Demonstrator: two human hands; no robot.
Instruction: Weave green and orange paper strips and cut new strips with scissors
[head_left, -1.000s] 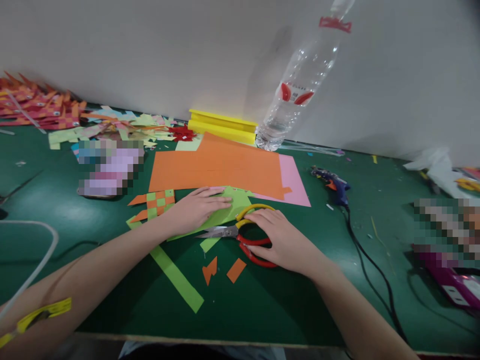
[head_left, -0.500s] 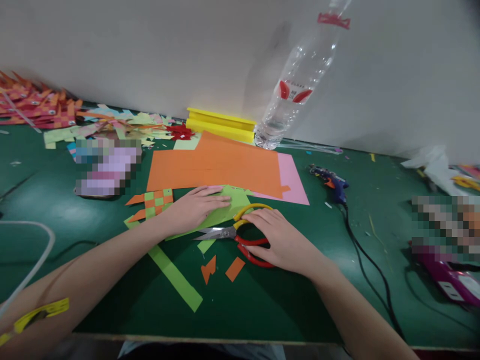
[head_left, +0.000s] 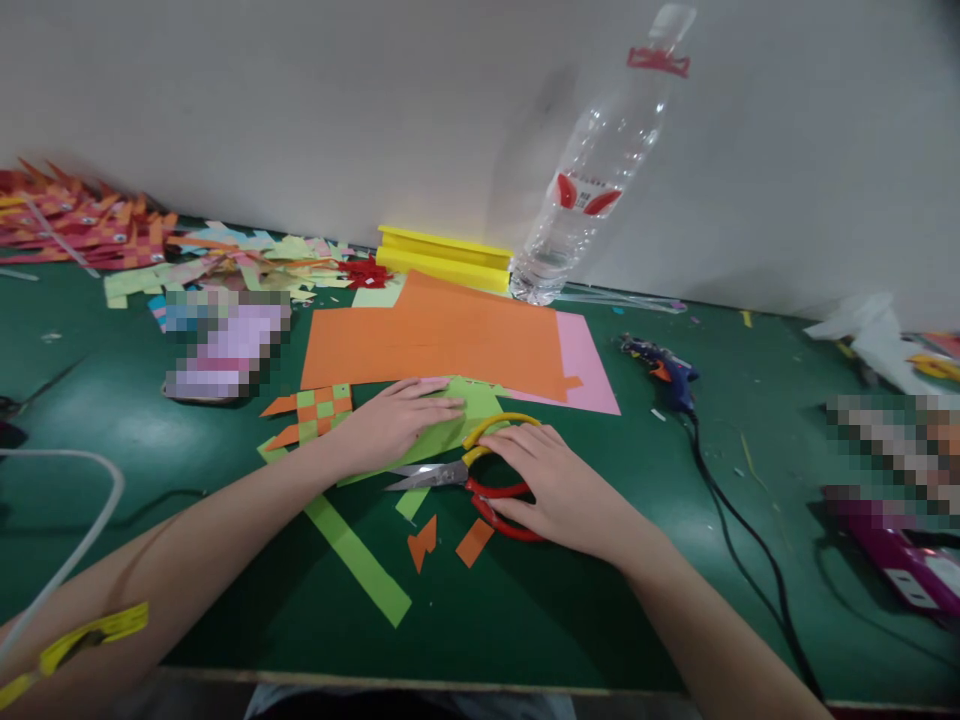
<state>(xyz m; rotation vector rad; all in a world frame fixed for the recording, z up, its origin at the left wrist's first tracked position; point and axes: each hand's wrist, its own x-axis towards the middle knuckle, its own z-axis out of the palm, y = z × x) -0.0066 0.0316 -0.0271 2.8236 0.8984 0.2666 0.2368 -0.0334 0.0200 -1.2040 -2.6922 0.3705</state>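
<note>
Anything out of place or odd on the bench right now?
Mostly the litter: orange offcuts lie loose by the scissors under the right hand, and a yellow strip clings to the left forearm. The bottle looks tilted, perhaps only lens distortion. Nothing spilled.

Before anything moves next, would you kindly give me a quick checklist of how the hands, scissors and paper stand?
1. Left hand flat on the light green paper sheet: ok.
2. Right hand resting on the red-and-yellow-handled metal scissors: ok.
3. Scissor blades closed, lying on the dark green table: ok.
4. Grip through the handle loops: cannot tell, the hand covers them.
5. Blue glue gun apart from both hands: ok.
</note>
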